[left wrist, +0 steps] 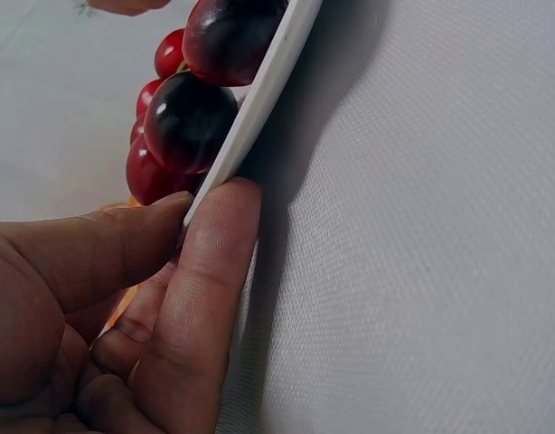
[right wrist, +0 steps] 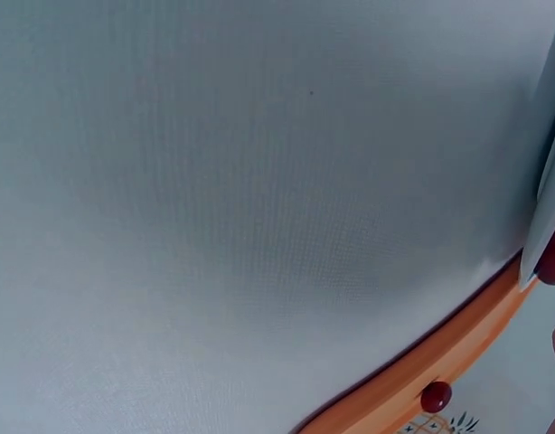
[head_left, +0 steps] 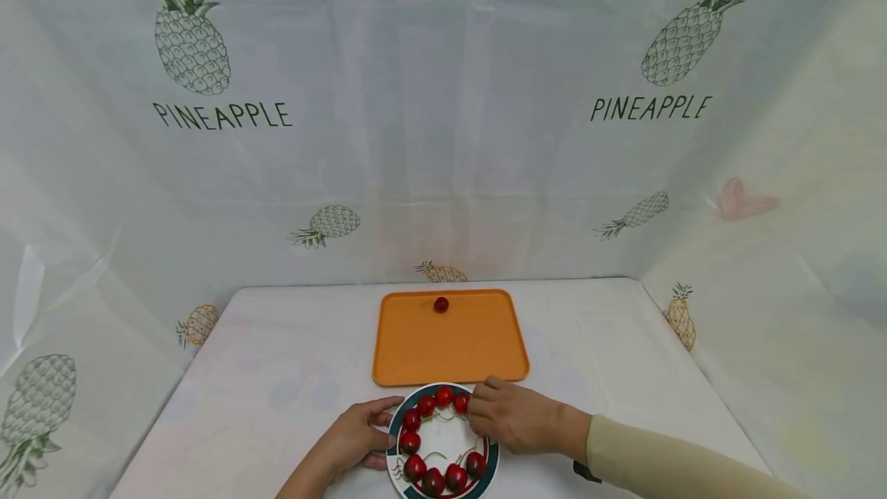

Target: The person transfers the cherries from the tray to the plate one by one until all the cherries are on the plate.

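A round plate [head_left: 443, 437] with a dark patterned rim lies on the white cloth, bearing a ring of red cherries [head_left: 410, 443], several with green stems. My left hand [head_left: 355, 437] grips the plate's left rim. In the left wrist view the thumb [left wrist: 124, 249] is above the rim and a finger [left wrist: 201, 298] is beneath it, with dark cherries [left wrist: 192, 122] close by. Over the plate's right side, my right hand [head_left: 516, 416] has its fingers bent downward beside a cherry [head_left: 461, 403]. Its fingertips are hidden, so whether they hold anything does not show.
Just beyond the plate lies an orange tray [head_left: 450, 349], with one dark cherry [head_left: 441, 304] near its far edge. White cloth [head_left: 596, 345] covers the table, and a pineapple-print curtain [head_left: 443, 137] hangs behind and at both sides.
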A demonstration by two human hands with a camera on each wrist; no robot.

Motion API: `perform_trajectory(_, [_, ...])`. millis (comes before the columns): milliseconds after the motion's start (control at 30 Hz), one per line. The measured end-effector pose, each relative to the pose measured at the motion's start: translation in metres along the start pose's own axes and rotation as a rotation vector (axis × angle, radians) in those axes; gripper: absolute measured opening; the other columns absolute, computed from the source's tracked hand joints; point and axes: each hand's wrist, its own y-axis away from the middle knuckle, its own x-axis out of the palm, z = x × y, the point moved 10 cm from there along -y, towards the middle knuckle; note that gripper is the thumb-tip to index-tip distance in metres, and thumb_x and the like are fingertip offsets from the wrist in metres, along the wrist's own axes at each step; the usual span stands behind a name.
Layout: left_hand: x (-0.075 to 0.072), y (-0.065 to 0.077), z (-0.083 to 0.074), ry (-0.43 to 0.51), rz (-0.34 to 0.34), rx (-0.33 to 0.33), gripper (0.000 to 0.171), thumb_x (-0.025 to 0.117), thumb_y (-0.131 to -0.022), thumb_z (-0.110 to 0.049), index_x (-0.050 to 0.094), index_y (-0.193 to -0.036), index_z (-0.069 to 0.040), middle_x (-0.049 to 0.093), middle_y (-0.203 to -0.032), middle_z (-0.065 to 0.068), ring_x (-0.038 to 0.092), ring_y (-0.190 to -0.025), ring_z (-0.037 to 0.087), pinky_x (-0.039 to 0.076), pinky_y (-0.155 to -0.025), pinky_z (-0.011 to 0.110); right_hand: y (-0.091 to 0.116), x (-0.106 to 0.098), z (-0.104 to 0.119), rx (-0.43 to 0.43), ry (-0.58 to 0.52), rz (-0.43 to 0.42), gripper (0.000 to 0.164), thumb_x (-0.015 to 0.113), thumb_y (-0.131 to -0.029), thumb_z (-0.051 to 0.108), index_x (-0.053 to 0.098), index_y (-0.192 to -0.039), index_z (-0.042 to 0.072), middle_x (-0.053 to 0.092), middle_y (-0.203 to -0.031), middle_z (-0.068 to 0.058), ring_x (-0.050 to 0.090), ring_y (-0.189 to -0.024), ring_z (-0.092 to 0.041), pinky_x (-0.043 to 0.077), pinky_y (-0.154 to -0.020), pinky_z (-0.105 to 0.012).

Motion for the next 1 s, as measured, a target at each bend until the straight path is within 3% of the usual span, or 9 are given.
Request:
perform_trajectory(600, [-0.001,0.001,-0.001,-0.003,-0.014,0.007,0.07,0.076,-0.087,0.006,0.054,-0.153,-0.005,0.064,-0.112,0.013,0.072,-0.081,0.019,0.068,-0.07,0.037,-0.003,-0.002,0.004,-0.031,0.052,-0.008,0.005,0.061,-0.107,0.027,0.065,-0.105,0.024,0.059,-0.109,0.009,0.05,-0.102,-0.011,0.043,-0.087,-0.024])
perform_trajectory(967, [-0.001,0.002,-0.002,0.013,-0.006,0.006,0.069,0.075,-0.088,0.007,0.055,-0.152,-0.005,0.064,-0.112,0.013,0.073,-0.082,0.019,0.068,-0.07,0.037,-0.001,-0.011,-0.021,0.083,0.088,-0.052,0.009,0.066,-0.103,0.027,0.065,-0.109,0.021,0.062,-0.109,0.009,0.053,-0.103,-0.014,0.046,-0.087,-0.026])
perform_trajectory(1000, [0.0,0.002,-0.002,0.015,-0.004,0.005,0.069,0.075,-0.088,0.007,0.054,-0.152,-0.005,0.063,-0.112,0.013,0.073,-0.082,0.019,0.068,-0.07,0.037,0.0,-0.012,-0.024,0.094,0.103,-0.058,0.008,0.061,-0.105,0.026,0.065,-0.109,0.021,0.062,-0.109,0.008,0.053,-0.102,-0.014,0.047,-0.086,-0.026])
